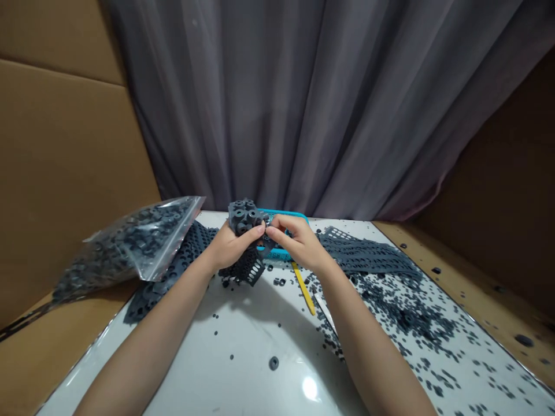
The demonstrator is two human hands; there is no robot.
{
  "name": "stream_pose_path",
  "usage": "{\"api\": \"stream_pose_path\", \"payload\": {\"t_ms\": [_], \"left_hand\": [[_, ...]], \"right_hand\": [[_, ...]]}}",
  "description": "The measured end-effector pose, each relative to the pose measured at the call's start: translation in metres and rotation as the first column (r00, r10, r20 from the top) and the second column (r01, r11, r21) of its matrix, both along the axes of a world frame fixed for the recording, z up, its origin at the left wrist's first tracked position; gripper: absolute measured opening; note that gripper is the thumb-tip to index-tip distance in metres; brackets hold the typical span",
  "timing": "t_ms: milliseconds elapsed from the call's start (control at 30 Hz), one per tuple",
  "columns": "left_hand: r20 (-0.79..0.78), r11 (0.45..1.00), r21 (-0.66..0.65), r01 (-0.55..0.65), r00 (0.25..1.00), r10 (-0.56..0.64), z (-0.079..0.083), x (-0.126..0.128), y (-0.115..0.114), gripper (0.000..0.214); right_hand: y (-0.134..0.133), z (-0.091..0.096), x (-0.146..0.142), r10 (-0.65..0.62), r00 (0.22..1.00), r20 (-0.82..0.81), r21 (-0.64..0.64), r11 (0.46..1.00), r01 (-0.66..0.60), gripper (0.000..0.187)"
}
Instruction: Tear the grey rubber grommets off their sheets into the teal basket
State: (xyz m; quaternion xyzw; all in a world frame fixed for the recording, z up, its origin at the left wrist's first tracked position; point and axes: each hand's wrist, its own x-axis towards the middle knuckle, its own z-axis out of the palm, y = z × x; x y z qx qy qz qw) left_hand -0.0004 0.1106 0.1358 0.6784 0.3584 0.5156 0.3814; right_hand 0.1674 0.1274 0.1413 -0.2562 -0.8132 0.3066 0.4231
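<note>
A dark grey rubber sheet with raised round rings (243, 212) is gripped in my left hand (232, 245), its thumb pressed along the near side. My right hand (297, 240) is closed in a pinch at the sheet's right edge, its fingertips meeting my left thumb. Whatever small piece sits between those fingertips is too hidden to name. Behind and below both hands stands a blue plastic basket (281, 255), partly covered by them. Under my left hand hangs or lies a black perforated strip (249, 268); I cannot tell whether it joins the held sheet.
A clear zip bag (125, 248) full of dark parts leans at the left over more grey sheets (186, 254). Perforated sheets (368, 254) and many loose bits (403, 312) cover the right. A yellow tool (303, 289) and a white tool (324, 309) lie near my right forearm.
</note>
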Motion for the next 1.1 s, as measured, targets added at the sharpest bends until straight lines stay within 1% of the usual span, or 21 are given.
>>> {"api": "stream_pose_path", "payload": {"t_ms": [33,100,167,233,333,400,433,467,500,533,567,600,633,700,733,833,900,967,1000,1067,1100], "left_hand": [[0.047,0.998,-0.037,0.047,0.998,-0.045,0.0,0.001,0.0,0.018],[0.191,0.988,-0.1,0.115,0.977,-0.094,0.0,0.004,0.0,0.02],[0.349,0.978,-0.156,0.137,0.934,-0.075,0.0,0.009,0.001,0.023],[0.449,0.97,-0.203,0.133,0.893,-0.028,0.001,0.013,0.0,0.024],[0.558,0.967,-0.221,0.127,0.829,0.019,0.006,0.014,0.0,0.027],[0.659,0.975,-0.181,0.131,0.752,0.022,0.01,0.011,0.0,0.031],[0.694,0.98,-0.156,0.126,0.72,0.018,0.012,0.009,0.0,0.031],[0.708,0.984,-0.139,0.114,0.706,0.019,0.014,0.006,0.001,0.03],[0.698,0.986,-0.138,0.098,0.716,0.027,0.014,0.003,0.001,0.027],[0.674,0.986,-0.147,0.078,0.738,0.043,0.014,0.001,0.001,0.024],[0.643,0.984,-0.165,0.063,0.763,0.059,0.013,0.0,0.002,0.02],[0.614,0.982,-0.182,0.058,0.787,0.067,0.012,-0.002,0.002,0.017],[0.588,0.98,-0.191,0.063,0.806,0.063,0.011,-0.002,0.003,0.014],[0.548,0.98,-0.18,0.087,0.836,0.026,0.007,-0.002,0.003,0.013],[0.528,0.981,-0.166,0.099,0.849,0.004,0.006,-0.001,0.003,0.013],[0.453,0.983,-0.145,0.115,0.891,-0.037,0.001,-0.001,0.003,0.015],[0.365,0.987,-0.133,0.089,0.93,-0.035,-0.002,-0.003,0.003,0.016],[0.243,0.997,-0.073,0.029,0.97,-0.011,-0.005,-0.006,0.004,0.015],[0.176,1.0,-0.025,-0.001,0.984,0.005,-0.007,-0.007,0.004,0.015],[0.053,0.997,0.069,-0.04,0.998,0.036,-0.008,-0.009,0.004,0.015],[0.002,0.994,0.104,-0.043,0.999,0.043,-0.008,-0.01,0.003,0.015]], "right_hand": [[0.0,-0.002,-0.004,0.054,0.995,-0.088,-0.108,0.992,-0.063,0.033],[0.0,-0.007,-0.013,0.106,0.945,-0.31,-0.28,0.94,-0.197,0.034],[-0.003,-0.011,-0.024,0.065,0.854,-0.516,-0.372,0.881,-0.292,0.034],[-0.006,-0.013,-0.033,0.015,0.76,-0.65,-0.41,0.835,-0.367,0.031],[-0.007,-0.01,-0.033,0.005,0.629,-0.778,-0.389,0.782,-0.487,0.031],[0.0,-0.007,-0.025,-0.006,0.548,-0.837,-0.339,0.792,-0.508,0.035],[0.006,-0.007,-0.018,-0.016,0.53,-0.848,-0.315,0.818,-0.481,0.036],[0.012,-0.008,-0.011,-0.023,0.542,-0.84,-0.297,0.855,-0.424,0.036],[0.02,-0.012,-0.004,-0.034,0.594,-0.804,-0.285,0.898,-0.335,0.035],[0.029,-0.017,0.003,-0.057,0.684,-0.727,-0.275,0.937,-0.214,0.034],[0.037,-0.023,0.01,-0.107,0.798,-0.593,-0.255,0.965,-0.06,0.033],[0.046,-0.032,0.017,-0.183,0.891,-0.416,-0.21,0.972,0.102,0.031],[0.054,-0.041,0.023,-0.274,0.934,-0.231,-0.146,0.958,0.245,0.028],[0.067,-0.059,0.031,-0.417,0.908,0.041,-0.03,0.908,0.418,0.021],[0.072,-0.068,0.034,-0.453,0.885,0.107,-0.001,0.89,0.456,0.018],[0.077,-0.079,0.037,-0.507,0.847,0.159,0.019,0.859,0.511,0.013],[0.073,-0.072,0.034,-0.537,0.829,0.153,0.055,0.843,0.536,0.019],[0.06,-0.053,0.03,-0.522,0.851,0.052,0.112,0.85,0.515,0.022],[0.051,-0.041,0.027,-0.481,0.877,-0.021,0.147,0.866,0.478,0.022],[0.03,-0.018,0.021,-0.332,0.936,-0.115,0.203,0.915,0.349,0.02],[0.02,-0.007,0.019,-0.261,0.961,-0.087,0.24,0.931,0.275,0.019]]}}
